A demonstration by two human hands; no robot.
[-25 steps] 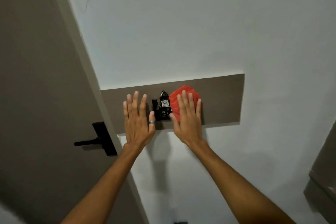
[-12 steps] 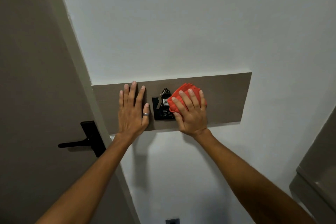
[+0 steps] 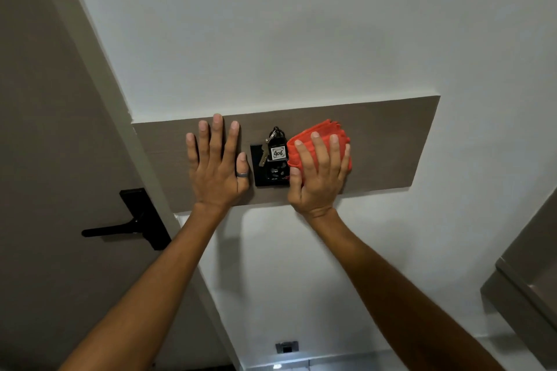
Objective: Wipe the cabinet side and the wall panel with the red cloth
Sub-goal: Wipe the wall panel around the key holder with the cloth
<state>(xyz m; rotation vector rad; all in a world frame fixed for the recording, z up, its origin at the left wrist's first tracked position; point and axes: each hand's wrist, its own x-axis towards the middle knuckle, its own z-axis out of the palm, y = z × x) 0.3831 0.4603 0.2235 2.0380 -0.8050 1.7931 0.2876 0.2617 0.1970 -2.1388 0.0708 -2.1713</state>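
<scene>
Pressure should stay even: the right hand [image 3: 318,173] pins the folded red cloth [image 3: 324,141] flat-palmed against the long brown wall panel [image 3: 388,141], just right of the black key holder [image 3: 272,164]; the left hand [image 3: 217,164] braces open, empty.

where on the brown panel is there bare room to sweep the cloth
Bare stretch: brown wall panel between folded red cloth and its right end. Short strip left of flat left hand. Crowded middle: black key holder, right hand.
</scene>
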